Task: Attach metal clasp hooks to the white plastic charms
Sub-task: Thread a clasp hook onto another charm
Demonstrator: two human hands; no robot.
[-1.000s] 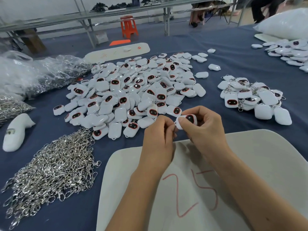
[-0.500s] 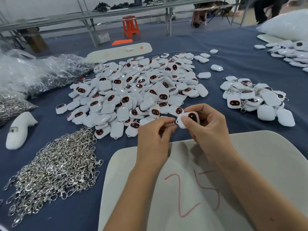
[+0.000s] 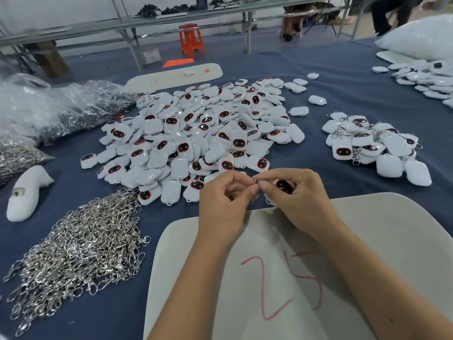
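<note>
Charm [image 3: 283,186] sits in the curled right hand [image 3: 297,197]; left hand [image 3: 224,204] pinches a hook [image 3: 255,182]. Fingertips have moved closer than before.

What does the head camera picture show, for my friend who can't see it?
Two hands, left hand and right hand, join a metal clasp hook to a white charm. Behind lie a charm pile and loose hooks.
</note>
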